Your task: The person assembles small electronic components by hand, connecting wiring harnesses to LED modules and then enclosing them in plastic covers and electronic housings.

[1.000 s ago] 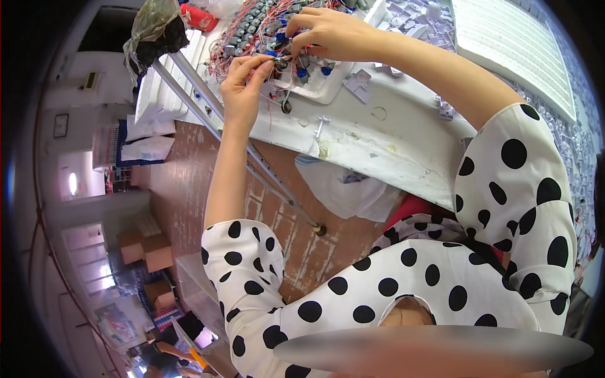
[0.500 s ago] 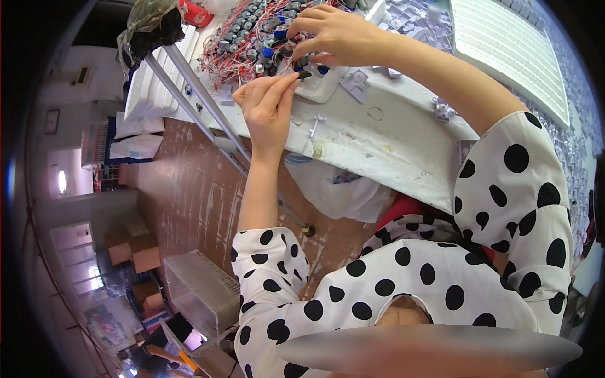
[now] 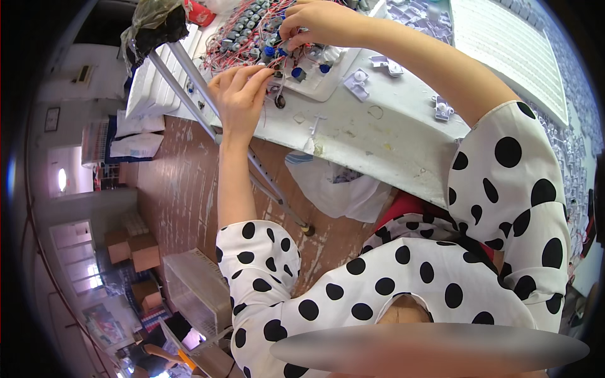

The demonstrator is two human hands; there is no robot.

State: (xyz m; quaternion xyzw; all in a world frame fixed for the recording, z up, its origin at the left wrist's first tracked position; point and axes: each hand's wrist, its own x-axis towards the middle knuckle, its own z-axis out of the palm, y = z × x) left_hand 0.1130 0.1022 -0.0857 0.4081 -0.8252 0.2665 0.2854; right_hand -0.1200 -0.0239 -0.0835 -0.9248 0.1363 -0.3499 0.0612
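My left hand [image 3: 238,94] is over the near edge of the white worktable, its thumb and fingertips pinched on thin wires. A small dark round part [image 3: 280,101] hangs from wire just beneath those fingertips. My right hand [image 3: 324,24] reaches across from the right, fingers curled down into a heap of small grey motors with red and white wires [image 3: 246,31]. What its fingertips grip is hidden in the tangle. Beside them, a blue-capped motor [image 3: 298,74] and another blue-ended one [image 3: 324,68] lie on a white tray [image 3: 321,93].
Pale plastic housings [image 3: 358,85] lie right of the tray, with more heaped behind. A ribbed white panel [image 3: 510,57] stands at far right. Metal legs [image 3: 195,82] topped by a plastic-wrapped bundle [image 3: 151,28] rise at left. A white bag [image 3: 340,189] sits below the table edge.
My left hand has moved left and slightly down, with the dark part now dangling below it. My right hand has shifted up and left, uncovering the blue-capped motor on the tray.
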